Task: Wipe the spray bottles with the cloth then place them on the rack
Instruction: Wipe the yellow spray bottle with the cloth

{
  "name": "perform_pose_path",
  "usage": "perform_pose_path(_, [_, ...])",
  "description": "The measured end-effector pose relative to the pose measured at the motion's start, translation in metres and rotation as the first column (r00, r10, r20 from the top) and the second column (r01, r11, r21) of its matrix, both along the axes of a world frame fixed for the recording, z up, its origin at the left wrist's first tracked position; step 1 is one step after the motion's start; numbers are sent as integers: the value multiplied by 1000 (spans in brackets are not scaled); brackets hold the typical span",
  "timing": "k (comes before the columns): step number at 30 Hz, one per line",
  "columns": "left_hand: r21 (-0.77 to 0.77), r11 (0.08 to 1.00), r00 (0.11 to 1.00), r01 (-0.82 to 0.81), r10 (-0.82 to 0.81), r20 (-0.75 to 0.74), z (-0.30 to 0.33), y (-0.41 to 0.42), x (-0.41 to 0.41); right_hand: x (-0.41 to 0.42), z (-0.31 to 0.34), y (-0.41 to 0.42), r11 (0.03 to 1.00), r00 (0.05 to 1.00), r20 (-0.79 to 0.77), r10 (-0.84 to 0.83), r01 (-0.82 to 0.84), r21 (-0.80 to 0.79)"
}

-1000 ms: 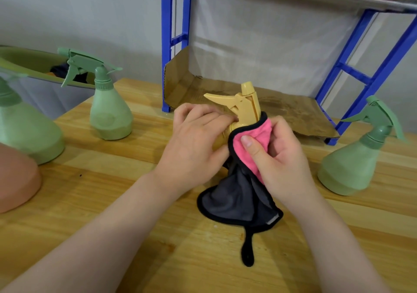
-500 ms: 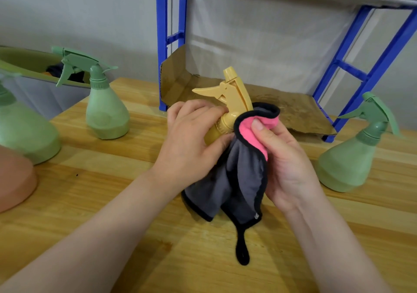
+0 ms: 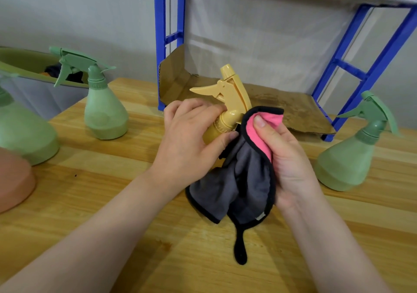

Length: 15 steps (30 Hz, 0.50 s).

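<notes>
Hidden: body of the yellow spray bottle [image 3: 228,103] is almost wholly covered by the left hand [image 3: 189,144] and the cloth [image 3: 243,180]; only trigger head, nozzle and threaded neck show. Cannot tell whether its base touches the table [image 3: 126,202].
Cut off: a large green bottle [image 3: 24,132] at the left edge is cropped, head blurred; below it a terracotta-coloured rounded form [image 3: 13,180], only partly in frame, kind unclear.
Hard to make out: dark items inside the green basin [image 3: 20,62] behind the table's left corner.
Left hand: wrapped around the yellow bottle's shoulder just under the neck, fingers curled over the far side, thumb pressed to the near side. Firm hold.
Right hand [image 3: 286,157]: clasps the cloth against the bottle's right side, thumb on the pink face near the neck, fingers behind the fabric.
Cloth: soft, grey on one face, pink on the other, black bound edge, small pale tag, black hanging loop trailing low toward the table.
Yellow bottle: matte plastic, tilted, trigger pointing left; in front of the rack [image 3: 361,71].
Rack: blue metal frame, creased brown cardboard [image 3: 282,105] on its lowest level.
Other bottles: left green bottle [image 3: 103,112] and right green bottle [image 3: 352,153], pear-shaped, matte, upright on the wood-grain table, well apart from the hands.
</notes>
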<state>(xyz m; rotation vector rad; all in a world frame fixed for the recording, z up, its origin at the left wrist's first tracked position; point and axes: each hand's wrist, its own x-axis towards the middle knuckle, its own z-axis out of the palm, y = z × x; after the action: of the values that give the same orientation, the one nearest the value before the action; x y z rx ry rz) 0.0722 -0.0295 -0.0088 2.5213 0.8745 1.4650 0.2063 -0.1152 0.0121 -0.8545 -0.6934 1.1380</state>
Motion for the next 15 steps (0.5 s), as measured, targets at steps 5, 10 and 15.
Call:
perform_pose_path(5, [-17,1000,1000,-13,13,6,0,2,-2,-2,3,-1,997,999,-19,31,-30,74])
perform_pose_path(10, [-24,999,999,-40,40,2,-2,3,0,-2,-2,-1,995,994,97,-57,48,87])
perform_pose_path(15, [-223,975,985,-25,61,159,-3,6,0,3,-5,1,951,928,214,-307,290,104])
